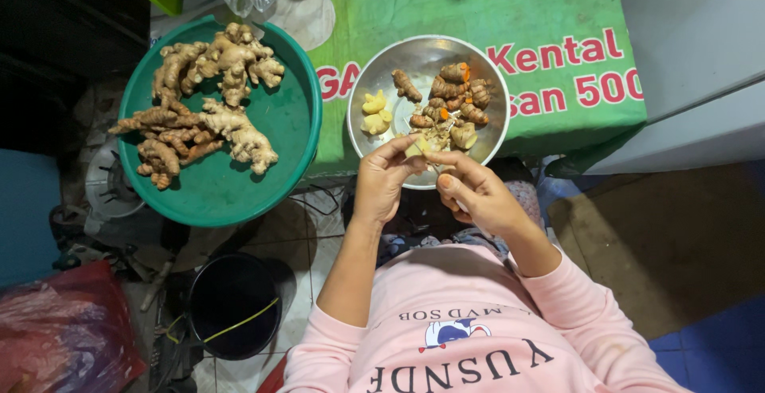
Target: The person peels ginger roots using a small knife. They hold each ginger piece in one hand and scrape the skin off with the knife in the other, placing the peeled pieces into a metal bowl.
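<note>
Just at the near rim of the steel bowl (374, 82), the left hand (381, 186) pinches a small pale ginger piece (416, 147). The right hand (476, 194) is closed too, on what I cannot tell. The piece seems light, firm, slippery when peeled; its ends give the best hold.

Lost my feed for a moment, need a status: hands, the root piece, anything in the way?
Left hand and right hand both pinching a small pale root piece. Held over the metal bowl rim. Nothing in the way.
</note>
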